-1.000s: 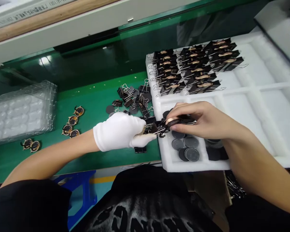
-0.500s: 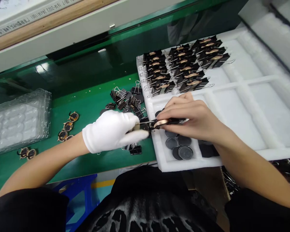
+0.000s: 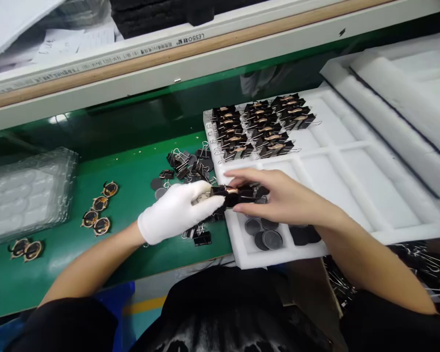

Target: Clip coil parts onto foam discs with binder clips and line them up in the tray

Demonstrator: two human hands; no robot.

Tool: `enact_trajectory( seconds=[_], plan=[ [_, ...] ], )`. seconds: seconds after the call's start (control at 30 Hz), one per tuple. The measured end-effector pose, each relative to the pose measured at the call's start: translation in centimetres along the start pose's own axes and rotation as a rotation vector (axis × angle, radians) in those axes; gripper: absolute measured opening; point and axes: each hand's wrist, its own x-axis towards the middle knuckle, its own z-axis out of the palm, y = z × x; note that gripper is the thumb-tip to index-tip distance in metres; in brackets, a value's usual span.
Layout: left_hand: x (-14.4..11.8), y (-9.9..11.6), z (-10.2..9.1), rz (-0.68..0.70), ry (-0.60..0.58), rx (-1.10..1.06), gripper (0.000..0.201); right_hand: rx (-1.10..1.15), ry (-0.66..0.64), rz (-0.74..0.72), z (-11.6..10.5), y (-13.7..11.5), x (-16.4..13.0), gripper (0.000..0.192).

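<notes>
the gloved left hand (image 3: 176,211) and bare right hand (image 3: 278,198) meet at the left edge of the foam tray (image 3: 352,176), both pinching one black clip (image 3: 231,195) between them. dark discs (image 3: 266,233) lie in the tray cell under the right hand; rows of clipped parts (image 3: 260,124) fill its far corner. loose clips (image 3: 190,164) and copper coils (image 3: 97,215) lie on the green table (image 3: 132,161), beside a stack of clear blister trays (image 3: 22,195).
</notes>
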Motion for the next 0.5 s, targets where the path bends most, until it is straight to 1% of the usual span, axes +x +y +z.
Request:
enact_trajectory(
  seconds=[0.07, 0.1, 0.13, 0.17, 0.23, 0.27, 0.33, 0.37, 0.4, 0.43, 0.5],
  plan=[
    [-0.5, 0.0, 0.1, 0.068, -0.01, 0.033, 0.035, 0.045, -0.05, 0.05, 0.0, -0.6, 0.1, 0.033],
    [-0.9, -0.1, 0.1, 0.102, -0.008, 0.037, 0.033, 0.036, -0.046, 0.047, -0.6, -0.7, 0.2, 0.026],
    [-1.3, -0.3, 0.0, 0.13, 0.004, 0.043, 0.038, 0.003, -0.025, 0.027, -1.5, -0.6, 0.2, 0.022],
    [-1.8, -0.6, -0.3, 0.149, 0.034, 0.054, 0.046, -0.057, 0.006, 0.005, -3.0, -0.3, 0.1, 0.02],
    [-2.9, -1.8, -0.9, 0.125, 0.118, 0.091, 0.055, -0.22, 0.097, -0.009, -7.1, 1.0, -0.1, 0.02],
    [-3.5, -2.6, -1.3, 0.085, 0.155, 0.109, 0.054, -0.321, 0.141, 0.046, -9.5, 2.1, -0.2, 0.02],
    [-4.6, -4.5, -1.9, -0.017, 0.199, 0.129, 0.05, -0.504, 0.26, 0.205, -14.1, 4.6, -0.4, 0.016],
    [-5.1, -5.5, -2.2, -0.067, 0.217, 0.134, 0.049, -0.542, 0.244, 0.288, -16.0, 6.1, -0.5, 0.023],
    [-5.5, -6.5, -2.4, -0.111, 0.234, 0.136, 0.048, -0.546, 0.258, 0.35, -17.5, 7.6, -0.5, 0.029],
    [-5.9, -7.4, -2.5, -0.146, 0.252, 0.132, 0.047, -0.521, 0.29, 0.375, -18.6, 9.1, -0.4, 0.031],
    [-6.6, -8.9, -2.5, -0.198, 0.269, 0.107, 0.049, -0.444, 0.315, 0.36, -19.6, 11.8, -0.2, 0.026]
  ],
)
